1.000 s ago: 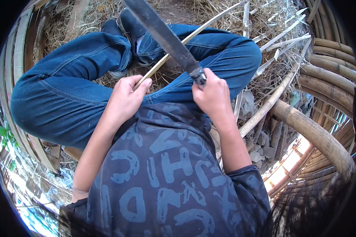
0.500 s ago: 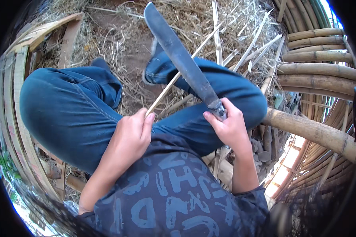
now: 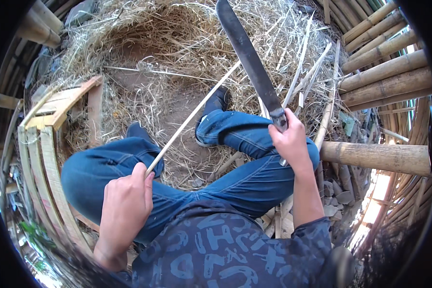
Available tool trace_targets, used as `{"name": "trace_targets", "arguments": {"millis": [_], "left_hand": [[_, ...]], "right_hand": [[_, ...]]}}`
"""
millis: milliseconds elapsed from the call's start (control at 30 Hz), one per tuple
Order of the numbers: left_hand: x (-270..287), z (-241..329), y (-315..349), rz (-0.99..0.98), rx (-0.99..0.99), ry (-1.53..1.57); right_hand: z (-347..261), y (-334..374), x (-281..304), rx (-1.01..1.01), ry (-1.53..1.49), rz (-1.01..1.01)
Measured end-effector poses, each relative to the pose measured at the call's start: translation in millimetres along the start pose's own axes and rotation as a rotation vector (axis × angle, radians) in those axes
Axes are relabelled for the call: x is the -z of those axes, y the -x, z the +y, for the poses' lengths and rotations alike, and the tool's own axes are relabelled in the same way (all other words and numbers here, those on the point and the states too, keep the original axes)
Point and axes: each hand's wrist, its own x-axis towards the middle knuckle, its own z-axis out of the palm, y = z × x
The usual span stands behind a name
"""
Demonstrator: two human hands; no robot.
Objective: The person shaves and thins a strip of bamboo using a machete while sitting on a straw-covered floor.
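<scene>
My left hand (image 3: 126, 199) grips the near end of a thin bamboo strip (image 3: 191, 119), held between thumb and fingers above my left thigh. The strip slants up and to the right, and its far end comes close to the blade of a machete (image 3: 252, 56). Closed round the machete's handle is my right hand (image 3: 291, 141), over my right thigh. The long dark blade points away from me, tilted to the left, with its rounded tip near the top edge. Whether strip and blade touch I cannot tell.
Fibrous shavings (image 3: 177, 36) cover much of the ground ahead. Split bamboo strips (image 3: 314, 72) lie beyond my right knee. A thick bamboo pole (image 3: 377, 157) juts in from the right, below stacked bamboo poles (image 3: 389, 89). A slatted wooden crate (image 3: 50, 158) stands at my left.
My left hand has drawn back left and toward me, pulling the strip along past the blade. My right hand with the machete has shifted slightly right. The head view has tilted upward.
</scene>
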Motion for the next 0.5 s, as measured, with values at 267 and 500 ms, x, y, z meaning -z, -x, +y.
{"name": "trace_targets", "arguments": {"millis": [267, 500], "left_hand": [[15.5, -21.8, -31.5, 0.048, -0.092, -0.492], [12.1, -39.1, -44.9, 0.038, -0.027, -0.294]], "right_hand": [[12.4, -49.9, -73.3, -0.061, 0.076, 0.01], [2.5, -48.7, -110.8, -0.137, -0.012, -0.064]]}}
